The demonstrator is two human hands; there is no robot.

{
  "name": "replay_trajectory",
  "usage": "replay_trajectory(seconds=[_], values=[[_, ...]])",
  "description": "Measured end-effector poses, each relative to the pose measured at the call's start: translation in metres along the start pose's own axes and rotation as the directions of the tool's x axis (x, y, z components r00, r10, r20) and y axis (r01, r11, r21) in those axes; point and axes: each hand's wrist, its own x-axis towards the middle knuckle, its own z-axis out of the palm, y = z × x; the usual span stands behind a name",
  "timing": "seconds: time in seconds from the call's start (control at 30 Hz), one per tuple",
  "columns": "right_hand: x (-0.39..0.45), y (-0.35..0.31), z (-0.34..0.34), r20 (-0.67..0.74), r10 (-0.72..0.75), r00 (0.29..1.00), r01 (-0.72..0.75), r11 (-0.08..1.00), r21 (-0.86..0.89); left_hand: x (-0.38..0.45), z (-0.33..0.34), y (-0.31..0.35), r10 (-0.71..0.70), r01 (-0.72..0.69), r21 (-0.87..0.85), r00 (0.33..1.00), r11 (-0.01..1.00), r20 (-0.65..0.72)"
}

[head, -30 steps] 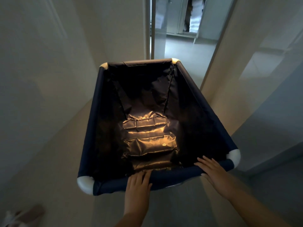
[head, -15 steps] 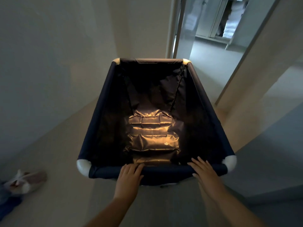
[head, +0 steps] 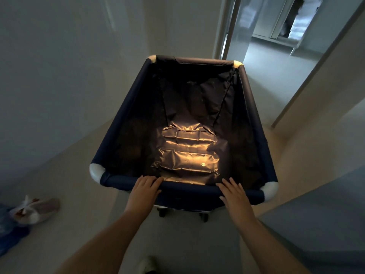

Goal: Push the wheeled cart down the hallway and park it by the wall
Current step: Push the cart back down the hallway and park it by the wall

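A wheeled cart (head: 122, 117) with dark navy fabric sides and white corner caps stands in front of me in a hallway. Its inside is dark, with a shiny padded liner (head: 187, 155) at the bottom. My left hand (head: 145, 191) lies over the near rim, fingers curled on the padded bar. On the same bar further right rests my right hand (head: 236, 195), fingers spread flat. Two dark casters (head: 203, 216) show under the near edge.
A pale wall (head: 59, 76) runs along the left, close to the cart. An open doorway (head: 276, 56) leads to a lit room ahead right. A shoe (head: 37, 210) and blue cloth (head: 9, 234) lie on the floor at left. A wall corner (head: 316, 95) stands at right.
The cart has rolled forward and swung toward the left wall. My arms have stretched out further. The shoe and blue cloth have come into view at left.
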Motion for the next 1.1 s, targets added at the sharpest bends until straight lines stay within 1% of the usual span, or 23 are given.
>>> replay_trajectory(seconds=[0.4,0.6,0.7,0.8,0.93,1.1], values=[[0.138,-0.008,-0.014,0.067,0.089,0.994,-0.088,0.996,-0.013,0.132,0.014,-0.072,0.074,-0.075,-0.018,0.995,0.997,-0.064],[0.216,-0.014,-0.023,0.047,0.116,0.992,-0.116,0.993,-0.003,0.214,0.023,-0.114,0.116,-0.117,-0.004,0.990,0.993,-0.076],[0.257,-0.016,-0.025,0.034,0.133,0.990,-0.133,0.991,-0.001,0.256,0.031,-0.138,0.132,-0.133,-0.004,0.990,0.991,-0.053],[0.302,-0.018,-0.028,0.052,0.146,0.988,-0.145,0.989,-0.019,0.301,0.034,-0.160,0.148,-0.149,-0.010,0.988,0.989,-0.038],[0.361,-0.022,-0.030,0.019,0.182,0.983,-0.182,0.983,-0.008,0.363,0.036,-0.188,0.165,-0.166,-0.006,0.986,0.986,-0.030],[0.433,-0.036,-0.035,-0.005,0.225,0.974,-0.225,0.974,0.002,0.437,0.041,-0.230,0.221,-0.222,-0.010,0.974,0.975,-0.058]])
